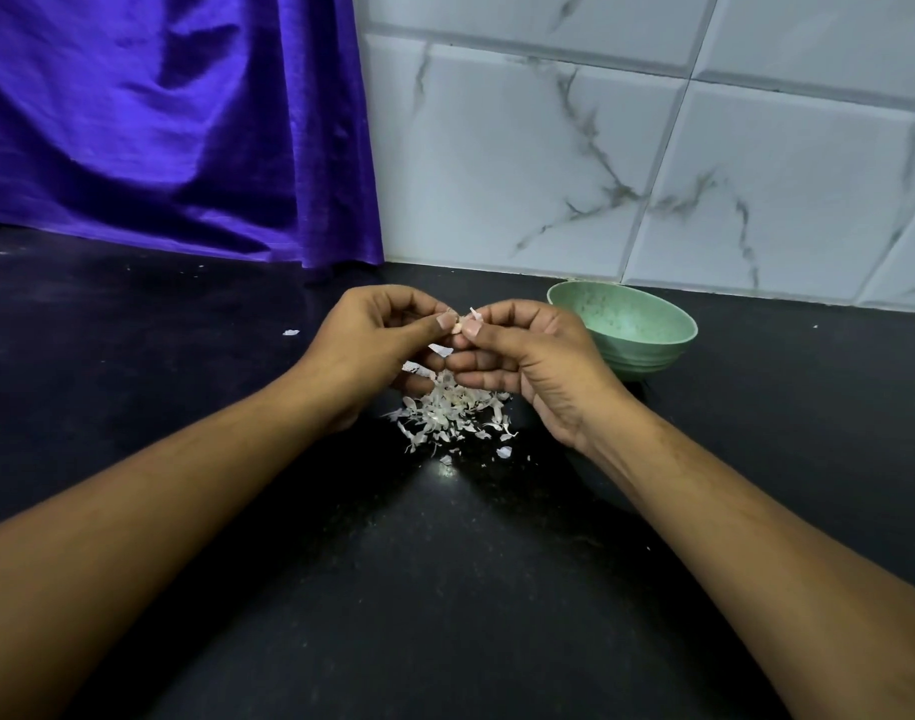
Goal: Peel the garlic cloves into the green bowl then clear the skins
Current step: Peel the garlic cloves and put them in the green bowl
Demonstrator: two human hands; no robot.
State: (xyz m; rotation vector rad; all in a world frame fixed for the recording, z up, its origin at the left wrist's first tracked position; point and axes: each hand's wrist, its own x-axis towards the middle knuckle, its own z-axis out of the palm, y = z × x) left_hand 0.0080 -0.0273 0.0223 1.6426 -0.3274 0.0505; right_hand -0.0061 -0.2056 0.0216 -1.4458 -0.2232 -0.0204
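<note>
Left hand's (372, 335) grip is closed on the small pale garlic clove (458, 325), which is also pinched by right hand (528, 356), over the papery white skin pile (445, 413). Risk imo: clove gets lost in skins if dropped, or flakes get flicked into round green bowl (653, 350) just right.

A black, finely speckled desk (445, 589) is stretching across the lower view, its glossy top catching dim, soft light. Behind it on the right, a tiled wall (653, 148) of large white squares with grey marble veins is rising from the desk's back edge. On the left, a shiny purple cloth (159, 122) is hanging in loose folds, its hem touching the desk.
</note>
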